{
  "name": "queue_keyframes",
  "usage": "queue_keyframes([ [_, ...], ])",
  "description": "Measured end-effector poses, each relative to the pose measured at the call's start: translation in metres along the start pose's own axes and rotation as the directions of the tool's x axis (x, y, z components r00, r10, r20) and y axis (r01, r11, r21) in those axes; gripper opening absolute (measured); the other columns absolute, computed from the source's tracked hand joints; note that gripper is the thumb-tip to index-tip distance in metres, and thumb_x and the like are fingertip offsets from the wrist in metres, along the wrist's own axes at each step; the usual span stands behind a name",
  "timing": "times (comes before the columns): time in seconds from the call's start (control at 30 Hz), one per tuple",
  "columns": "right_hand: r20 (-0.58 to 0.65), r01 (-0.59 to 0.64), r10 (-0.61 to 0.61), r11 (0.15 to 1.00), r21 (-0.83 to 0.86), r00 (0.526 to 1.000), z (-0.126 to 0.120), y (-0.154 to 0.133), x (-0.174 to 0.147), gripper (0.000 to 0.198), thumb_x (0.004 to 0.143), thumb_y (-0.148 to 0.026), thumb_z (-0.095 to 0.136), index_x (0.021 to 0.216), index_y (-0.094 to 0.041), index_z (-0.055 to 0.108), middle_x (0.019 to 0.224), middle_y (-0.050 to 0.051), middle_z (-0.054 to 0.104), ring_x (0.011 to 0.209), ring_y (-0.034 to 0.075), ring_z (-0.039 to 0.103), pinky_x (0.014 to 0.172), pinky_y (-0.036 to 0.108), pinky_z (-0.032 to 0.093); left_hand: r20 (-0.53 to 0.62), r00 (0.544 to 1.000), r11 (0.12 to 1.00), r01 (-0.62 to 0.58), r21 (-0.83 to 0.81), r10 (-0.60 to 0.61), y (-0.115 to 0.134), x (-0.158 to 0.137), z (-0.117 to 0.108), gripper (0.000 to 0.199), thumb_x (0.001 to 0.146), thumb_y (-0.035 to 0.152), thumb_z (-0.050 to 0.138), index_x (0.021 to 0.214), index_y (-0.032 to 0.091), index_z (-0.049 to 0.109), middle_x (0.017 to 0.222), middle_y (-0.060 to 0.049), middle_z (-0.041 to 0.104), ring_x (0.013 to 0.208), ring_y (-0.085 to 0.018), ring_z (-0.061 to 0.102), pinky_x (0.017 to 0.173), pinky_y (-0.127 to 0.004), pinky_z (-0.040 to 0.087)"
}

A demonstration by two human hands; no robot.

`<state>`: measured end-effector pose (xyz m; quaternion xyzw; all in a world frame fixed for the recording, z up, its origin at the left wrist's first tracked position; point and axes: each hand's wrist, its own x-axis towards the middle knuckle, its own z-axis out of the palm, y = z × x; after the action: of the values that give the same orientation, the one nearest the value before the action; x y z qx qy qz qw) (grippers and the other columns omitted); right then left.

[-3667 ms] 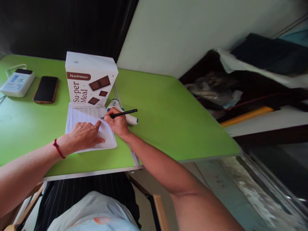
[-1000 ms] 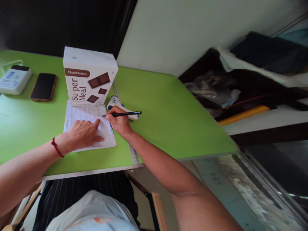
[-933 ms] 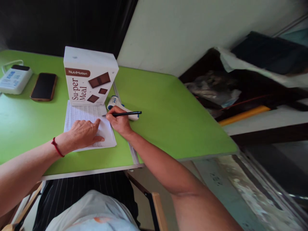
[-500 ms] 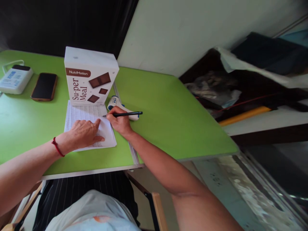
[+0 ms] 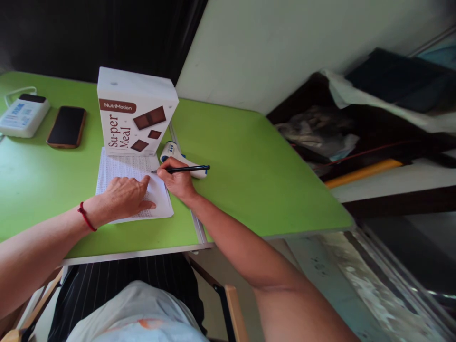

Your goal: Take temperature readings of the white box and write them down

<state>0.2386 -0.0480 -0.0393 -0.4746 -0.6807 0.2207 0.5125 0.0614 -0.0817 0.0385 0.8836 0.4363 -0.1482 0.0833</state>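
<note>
My left hand (image 5: 126, 195) lies flat across the sheets of paper (image 5: 162, 202), thumb and fingers apart, holding nothing. Rows of small handwriting cover much of the top sheet. At the paper's right edge my right hand (image 5: 176, 179) grips a black pen (image 5: 190, 168), its tip near the sheet just beyond my left index finger. Whether the tip touches the paper I cannot tell. Behind the paper stands an upright white box (image 5: 124, 126) marked "NutriMotion Su-per Meal". A white and blue handheld thermometer (image 5: 171, 150) lies beside the box, partly hidden by my right hand.
On the green table (image 5: 242, 161), a dark phone (image 5: 66, 127) and a white device with a cable (image 5: 24, 115) lie at the left. A metal strip (image 5: 198, 228) runs across the tabletop. Shelves with a plastic bag (image 5: 320, 135) stand at the right.
The view has shifted very slightly. Both hands, the pen and the paper keep nearly the same places.
</note>
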Motion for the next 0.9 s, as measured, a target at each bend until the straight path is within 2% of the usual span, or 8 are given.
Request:
queue_keyframes([
  [0.27, -0.042, 0.038, -0.039, 0.999, -0.035, 0.998, -0.005, -0.006, -0.003, 0.013, 0.081, -0.027, 0.056, 0.069, -0.023, 0.051, 0.06, -0.004, 0.054, 0.057, 0.013, 0.049, 0.057, 0.027, 0.043, 0.003, 1.0, 1.0, -0.004, -0.002, 0.004, 0.001, -0.001, 0.002, 0.07, 0.096, 0.056, 0.046, 0.145, 0.007, 0.038, 0.092, -0.021, 0.072, 0.096, -0.039, 0.069, 0.077, -0.041, 0.048],
  [0.4, -0.037, 0.235, -0.246, 0.952, -0.194, 0.968, -0.017, -0.015, -0.003, 0.007, 0.087, -0.025, 0.056, 0.086, -0.024, 0.062, 0.08, 0.002, 0.064, 0.072, 0.016, 0.06, 0.069, 0.031, 0.05, -0.021, 0.999, 0.993, -0.027, -0.111, 0.025, -0.011, 0.003, -0.002, 0.061, 0.092, 0.054, 0.053, 0.138, 0.013, 0.05, 0.093, -0.016, 0.073, 0.09, -0.032, 0.07, 0.073, -0.036, 0.048],
  [0.53, 0.18, 0.428, -0.388, 0.829, -0.361, 0.904, -0.03, -0.013, -0.002, 0.021, 0.094, -0.018, 0.049, 0.092, -0.023, 0.069, 0.09, 0.007, 0.063, 0.086, 0.02, 0.061, 0.074, 0.034, 0.05, 0.005, 0.999, 0.955, -0.036, -0.294, 0.039, -0.05, 0.002, -0.022, 0.035, 0.084, 0.051, 0.066, 0.095, 0.019, 0.073, 0.087, -0.006, 0.073, 0.079, -0.02, 0.067, 0.068, -0.028, 0.046],
  [0.63, 0.356, 0.469, -0.331, 0.768, -0.437, 0.874, -0.03, -0.006, -0.004, 0.027, 0.095, -0.012, 0.046, 0.09, -0.022, 0.071, 0.088, 0.008, 0.063, 0.084, 0.021, 0.059, 0.071, 0.035, 0.049, 0.067, 0.971, 0.943, 0.239, -0.23, -0.23, -0.089, -0.007, -0.036, 0.045, 0.082, 0.06, 0.063, 0.08, 0.015, 0.071, 0.071, -0.003, 0.068, 0.068, -0.017, 0.063, 0.063, -0.029, 0.044],
  [0.7, 0.422, 0.497, -0.313, 0.739, -0.454, 0.851, -0.029, -0.002, -0.004, 0.029, 0.094, -0.008, 0.046, 0.09, -0.021, 0.072, 0.086, 0.009, 0.064, 0.081, 0.021, 0.057, 0.069, 0.036, 0.048, -0.135, 0.917, 0.926, 0.367, -0.085, -0.376, -0.113, -0.013, -0.037, 0.054, 0.084, 0.066, 0.058, 0.085, 0.014, 0.072, 0.079, -0.004, 0.066, 0.081, -0.019, 0.063, 0.071, -0.031, 0.044],
  [0.77, 0.431, 0.521, -0.33, 0.712, -0.47, 0.84, -0.03, 0.001, -0.001, 0.032, 0.093, -0.005, 0.044, 0.092, -0.021, 0.072, 0.086, 0.008, 0.065, 0.083, 0.021, 0.058, 0.072, 0.037, 0.049, -0.221, 0.836, 0.864, 0.486, -0.13, -0.503, -0.132, -0.014, -0.03, 0.059, 0.083, 0.067, 0.059, 0.095, 0.01, 0.07, 0.086, -0.004, 0.066, 0.09, -0.022, 0.062, 0.078, -0.035, 0.046],
  [0.83, 0.35, 0.489, -0.347, 0.692, -0.531, 0.87, -0.034, 0.004, 0.003, 0.032, 0.09, -0.005, 0.046, 0.099, -0.022, 0.072, 0.095, 0.009, 0.066, 0.091, 0.024, 0.059, 0.079, 0.041, 0.049, -0.346, 0.794, 0.856, 0.393, -0.337, -0.501, -0.145, -0.007, -0.018, 0.064, 0.082, 0.059, 0.066, 0.118, 0.006, 0.06, 0.1, -0.008, 0.068, 0.098, -0.023, 0.061, 0.086, -0.038, 0.048],
  [0.9, 0.206, 0.365, -0.305, 0.684, -0.632, 0.93, -0.041, 0.005, 0.008, 0.028, 0.086, -0.011, 0.056, 0.11, -0.02, 0.068, 0.109, 0.013, 0.065, 0.102, 0.029, 0.058, 0.085, 0.047, 0.048, -0.407, 0.801, 0.802, 0.146, -0.579, -0.439, -0.151, 0.006, -0.005, 0.085, 0.08, 0.048, 0.073, 0.142, 0.002, 0.038, 0.126, -0.019, 0.061, 0.111, -0.024, 0.059, 0.092, -0.037, 0.05],
])
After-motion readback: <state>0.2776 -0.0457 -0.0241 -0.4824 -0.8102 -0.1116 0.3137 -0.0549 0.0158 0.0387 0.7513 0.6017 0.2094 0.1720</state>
